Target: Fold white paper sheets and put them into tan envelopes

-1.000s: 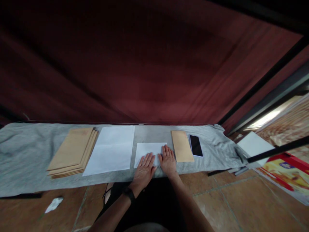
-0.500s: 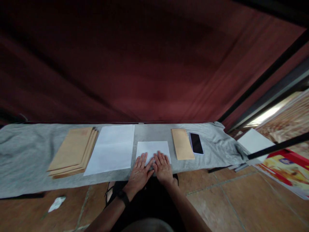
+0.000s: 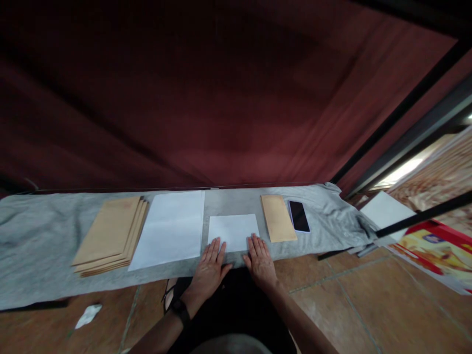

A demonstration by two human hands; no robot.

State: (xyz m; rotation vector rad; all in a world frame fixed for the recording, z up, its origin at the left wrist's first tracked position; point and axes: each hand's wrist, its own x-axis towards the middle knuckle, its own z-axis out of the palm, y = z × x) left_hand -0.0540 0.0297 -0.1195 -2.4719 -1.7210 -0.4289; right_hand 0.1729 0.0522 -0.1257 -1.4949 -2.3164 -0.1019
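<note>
A folded white sheet [image 3: 233, 230] lies on the grey cloth [image 3: 37, 231] in front of me. My left hand [image 3: 209, 268] rests flat with fingers stretched out, its fingertips on the sheet's near left edge. My right hand [image 3: 261, 259] lies flat too, fingertips at the sheet's near right corner. Neither hand holds anything. Left of the sheet lies a stack of larger white paper [image 3: 170, 228]. A single brown envelope [image 3: 278, 224] lies to the right of the sheet.
A pile of brown envelopes [image 3: 111, 234] sits further left on the cloth. A dark phone [image 3: 299, 216] lies beside the single envelope. A red curtain [image 3: 206, 98] hangs behind. A crumpled paper scrap [image 3: 88, 315] lies on the tiled floor. White and colourful sheets [image 3: 435, 246] lie at right.
Both hands have slid back toward me along the folded sheet and moved apart; they now touch only its near edge instead of lying side by side on it.
</note>
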